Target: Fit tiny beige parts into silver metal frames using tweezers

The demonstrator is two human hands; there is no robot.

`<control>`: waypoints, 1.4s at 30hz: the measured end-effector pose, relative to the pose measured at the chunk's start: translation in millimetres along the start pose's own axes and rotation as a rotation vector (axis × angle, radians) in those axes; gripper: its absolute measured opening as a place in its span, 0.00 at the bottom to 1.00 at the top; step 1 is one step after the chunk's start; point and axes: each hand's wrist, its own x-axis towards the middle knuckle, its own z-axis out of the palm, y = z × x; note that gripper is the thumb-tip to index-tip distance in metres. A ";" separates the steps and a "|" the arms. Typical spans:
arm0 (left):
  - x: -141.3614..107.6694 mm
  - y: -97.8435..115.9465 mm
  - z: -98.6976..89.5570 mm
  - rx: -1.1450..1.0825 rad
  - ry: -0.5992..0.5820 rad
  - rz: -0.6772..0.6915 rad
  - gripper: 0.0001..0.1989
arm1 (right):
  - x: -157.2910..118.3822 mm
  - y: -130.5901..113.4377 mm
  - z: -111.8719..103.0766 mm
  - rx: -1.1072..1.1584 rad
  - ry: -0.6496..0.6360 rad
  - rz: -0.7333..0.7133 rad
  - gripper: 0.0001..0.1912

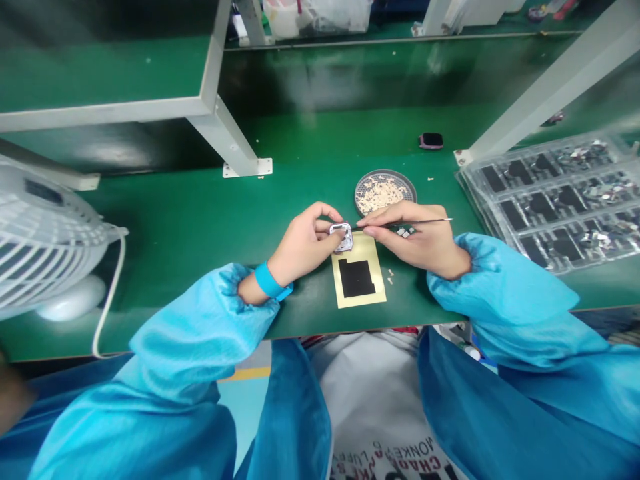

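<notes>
My left hand (311,243) pinches a small silvery-purple watch case (342,237), its open inner side facing up. In my right hand (417,240) is a thin dark tweezer-like tool (434,221), and its tip reaches the right edge of the case. Beneath the case lies a yellow sheet (340,291) with a black patch (357,278) on it. Just behind my right hand stands a round grey dish (358,200) full of tiny beige pieces. Small silvery parts (404,232) show under the right palm.
A white fan (45,233) with a cable is at the left. Clear compartment trays (560,200) with small parts are stacked at the right. A pink-framed watch (431,141) lies farther back. Metal shelf legs (227,143) stand on both sides.
</notes>
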 end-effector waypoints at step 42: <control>-0.8 4.8 -0.5 -0.110 0.011 0.125 0.18 | 4.4 -4.1 0.3 0.106 0.089 0.273 0.14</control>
